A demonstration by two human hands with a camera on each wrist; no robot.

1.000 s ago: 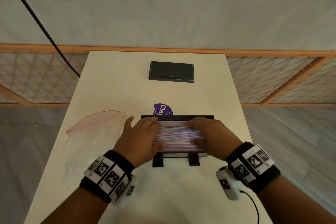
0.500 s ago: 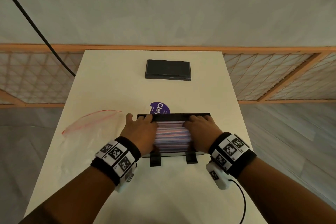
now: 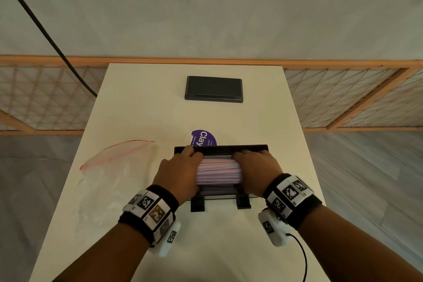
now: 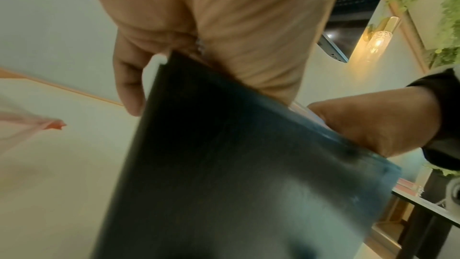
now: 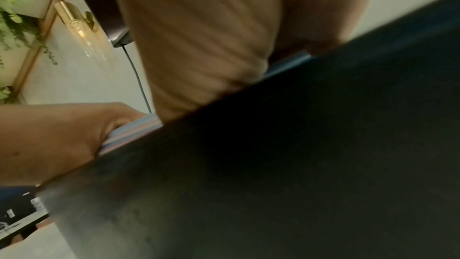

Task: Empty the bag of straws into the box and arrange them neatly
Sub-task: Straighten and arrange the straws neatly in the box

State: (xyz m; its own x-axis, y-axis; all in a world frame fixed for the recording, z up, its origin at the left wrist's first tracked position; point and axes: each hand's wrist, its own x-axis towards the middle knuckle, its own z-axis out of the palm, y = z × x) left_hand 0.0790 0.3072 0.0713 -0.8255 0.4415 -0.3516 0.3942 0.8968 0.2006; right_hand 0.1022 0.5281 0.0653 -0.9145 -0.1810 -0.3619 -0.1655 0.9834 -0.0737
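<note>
Near the front edge of the table [image 3: 137,103], your left hand [image 3: 177,173] and right hand [image 3: 257,170] press in from either end of the bundle of striped straws [image 3: 218,171], which sits inside the black box [image 3: 220,149] but stands proud of its rim. Both hands lie fairly flat against the straw ends, fingers [image 3: 192,152] reaching towards the far wall of the box; they look more like pushing than clasping, though the wrist views show only palms and the box wall.

The chief risk, as I judge it, is squeezing too hard: the middle of the bundle could bow upward and straws could spring over the rim onto the table. Uneven pressure from one side might slide the whole box, since it rests on two small feet [image 3: 197,204] close to the front edge. Letting go suddenly could also let the top layer roll out of line.

The empty zip bag [image 3: 109,176] lies flat by the left edge, so the emptying looks done. A purple label [image 3: 203,138] peeks out just behind the box, and a black lid [image 3: 214,88] rests near the far edge.
</note>
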